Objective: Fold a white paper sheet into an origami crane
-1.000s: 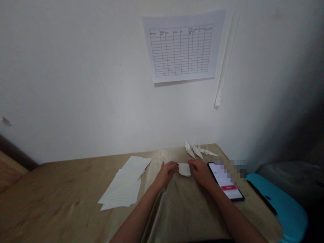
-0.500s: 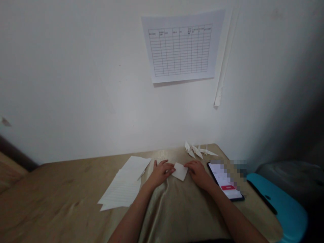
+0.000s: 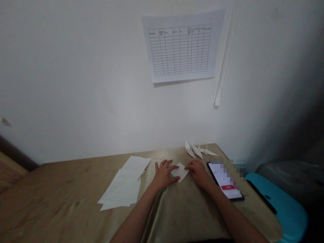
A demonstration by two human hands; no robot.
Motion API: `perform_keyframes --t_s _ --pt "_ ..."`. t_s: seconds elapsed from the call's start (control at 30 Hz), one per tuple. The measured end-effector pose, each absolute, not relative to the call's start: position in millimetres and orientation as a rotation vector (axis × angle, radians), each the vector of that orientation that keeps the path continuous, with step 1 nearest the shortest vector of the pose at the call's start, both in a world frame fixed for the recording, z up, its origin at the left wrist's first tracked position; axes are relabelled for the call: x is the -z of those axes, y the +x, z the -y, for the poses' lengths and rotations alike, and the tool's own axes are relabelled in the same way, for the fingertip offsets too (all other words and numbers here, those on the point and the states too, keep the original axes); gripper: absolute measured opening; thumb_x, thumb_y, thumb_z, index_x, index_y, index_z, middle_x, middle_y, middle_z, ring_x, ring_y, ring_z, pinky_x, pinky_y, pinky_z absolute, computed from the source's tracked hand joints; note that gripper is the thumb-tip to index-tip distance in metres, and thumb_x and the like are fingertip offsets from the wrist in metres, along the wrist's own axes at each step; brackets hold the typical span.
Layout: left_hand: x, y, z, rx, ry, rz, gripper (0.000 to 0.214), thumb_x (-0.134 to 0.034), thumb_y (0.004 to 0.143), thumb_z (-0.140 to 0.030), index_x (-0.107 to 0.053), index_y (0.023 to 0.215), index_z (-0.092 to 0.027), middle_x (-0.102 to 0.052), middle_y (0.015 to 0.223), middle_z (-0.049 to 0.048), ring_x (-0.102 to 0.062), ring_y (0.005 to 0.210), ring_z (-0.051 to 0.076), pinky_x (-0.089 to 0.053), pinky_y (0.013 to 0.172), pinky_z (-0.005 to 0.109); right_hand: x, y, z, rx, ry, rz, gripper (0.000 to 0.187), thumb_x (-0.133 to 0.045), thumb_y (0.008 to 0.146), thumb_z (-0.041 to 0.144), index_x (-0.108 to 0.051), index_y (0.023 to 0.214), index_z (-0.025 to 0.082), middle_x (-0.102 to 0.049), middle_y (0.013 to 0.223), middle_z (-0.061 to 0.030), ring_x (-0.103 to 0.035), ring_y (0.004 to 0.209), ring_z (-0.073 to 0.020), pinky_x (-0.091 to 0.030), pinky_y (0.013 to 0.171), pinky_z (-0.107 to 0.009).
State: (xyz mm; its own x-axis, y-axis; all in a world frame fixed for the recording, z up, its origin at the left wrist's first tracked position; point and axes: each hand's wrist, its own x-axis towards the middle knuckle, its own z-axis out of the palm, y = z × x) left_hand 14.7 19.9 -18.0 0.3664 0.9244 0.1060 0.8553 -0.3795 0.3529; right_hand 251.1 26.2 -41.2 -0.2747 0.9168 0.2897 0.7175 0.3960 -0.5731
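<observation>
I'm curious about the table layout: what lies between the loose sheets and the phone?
The head view shows the left hand, a small white paper and the right hand.

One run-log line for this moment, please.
left hand: at small paper; right hand: at its right corner; phone: right of right hand; loose sheets: left of left hand

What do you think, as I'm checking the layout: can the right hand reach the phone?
Likely yes: the right hand is at the paper square, but the phone lies close by, seemingly unobstructed.
</observation>
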Motion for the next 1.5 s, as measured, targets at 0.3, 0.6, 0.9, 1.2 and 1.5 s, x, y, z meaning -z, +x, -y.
perform_keyframes --t_s 0.3,0.6,0.9,1.2,1.5 --pt "14.7 14.1 -18.3 -0.376 2.381 -1.563 0.060 -0.082 0.073 -0.055 -0.064 0.130 -0.049 -0.046 0.157 0.0037 -0.029 0.150 0.040 -0.002 0.115 0.079 39.5 253.2 -29.2 -0.457 -1.360 2.092 0.017 -0.062 0.088 0.018 -0.078 0.090 0.024 -0.072 0.103 -0.0057 -0.058 0.110 -0.0248 -0.039 0.104 -0.043" --pt "13.7 13.2 -19.8 -0.293 2.374 -1.561 0.067 -0.081 0.070 -0.062 -0.061 0.133 -0.052 -0.042 0.161 0.0024 -0.025 0.152 0.041 -0.001 0.116 0.079 42.6 248.2 -36.5 -0.420 -1.420 2.046 0.012 -0.065 0.088 0.023 -0.075 0.093 0.021 -0.070 0.109 -0.0073 -0.058 0.111 -0.0244 -0.041 0.100 -0.039" --pt "10.3 13.4 -19.6 -0.265 2.363 -1.559 0.066 -0.080 0.071 -0.064 -0.061 0.132 -0.051 -0.040 0.162 0.0020 -0.024 0.153 0.040 -0.001 0.117 0.077 44.8 238.1 -38.6 -0.437 -1.398 1.990 0.011 -0.062 0.087 0.020 -0.072 0.089 0.023 -0.073 0.109 -0.0053 -0.059 0.114 -0.0238 -0.037 0.105 -0.041" --pt "13.7 12.3 -22.3 -0.294 2.332 -1.553 0.069 -0.084 0.066 -0.063 -0.063 0.129 -0.046 -0.041 0.162 0.0021 -0.025 0.152 0.040 -0.001 0.117 0.078 37.5 242.2 -27.5 -0.434 -1.484 1.952 0.011 -0.061 0.085 0.020 -0.072 0.086 0.022 -0.073 0.115 -0.0067 -0.059 0.123 -0.0243 -0.021 0.117 -0.050" --pt "10.6 12.3 -21.7 -0.283 2.305 -1.542 0.068 -0.085 0.066 -0.061 -0.064 0.128 -0.045 -0.040 0.162 0.0024 -0.023 0.154 0.040 0.000 0.118 0.077 33.0 238.8 -24.3 -0.390 -1.550 2.035 0.015 -0.056 0.091 0.023 -0.071 0.090 0.024 -0.071 0.113 -0.0039 -0.056 0.125 -0.0250 -0.017 0.117 -0.058"
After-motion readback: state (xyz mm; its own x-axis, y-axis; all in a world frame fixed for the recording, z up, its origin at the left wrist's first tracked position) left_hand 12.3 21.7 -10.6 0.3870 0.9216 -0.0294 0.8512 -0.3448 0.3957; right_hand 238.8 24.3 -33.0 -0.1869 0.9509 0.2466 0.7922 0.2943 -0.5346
